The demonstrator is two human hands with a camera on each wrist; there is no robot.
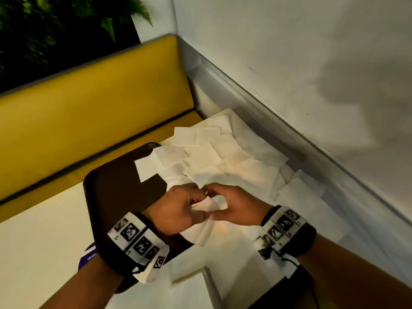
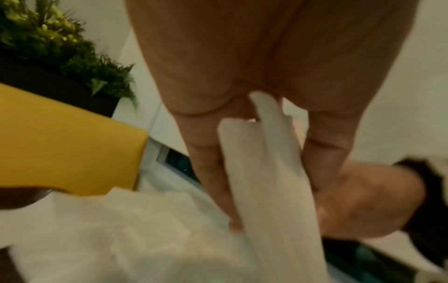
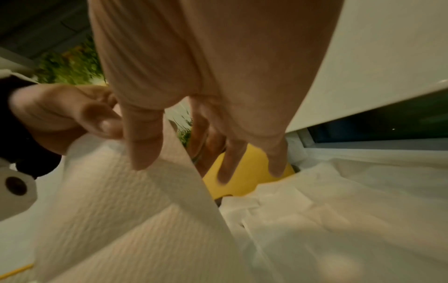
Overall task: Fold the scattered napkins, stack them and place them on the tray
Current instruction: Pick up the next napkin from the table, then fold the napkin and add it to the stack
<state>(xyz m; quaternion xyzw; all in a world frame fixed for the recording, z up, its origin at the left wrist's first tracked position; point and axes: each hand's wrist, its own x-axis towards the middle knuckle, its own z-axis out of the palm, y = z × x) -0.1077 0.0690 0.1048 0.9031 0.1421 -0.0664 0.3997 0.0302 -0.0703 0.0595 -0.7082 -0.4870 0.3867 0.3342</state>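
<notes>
Both hands hold one white napkin (image 1: pixel 201 228) just above the table, beside the dark brown tray (image 1: pixel 116 192). My left hand (image 1: pixel 178 208) pinches its upper edge between thumb and fingers; the napkin (image 2: pixel 264 172) hangs down past those fingers. My right hand (image 1: pixel 229 205) pinches the same edge, thumb on the embossed paper (image 3: pixel 135 201). The two hands' fingertips nearly touch. A heap of loose white napkins (image 1: pixel 223 157) lies behind the hands; one napkin (image 1: pixel 149 167) overlaps the tray's far corner.
A yellow bench seat (image 1: pixel 89 103) runs along the table's far side, with green plants (image 1: pixel 55 25) above it. A white wall (image 1: pixel 289 52) and grey ledge (image 1: pixel 267 103) bound the right side. Folded white napkins (image 1: pixel 191 279) lie near the front edge. A dark object (image 1: pixel 287 288) sits at the front right.
</notes>
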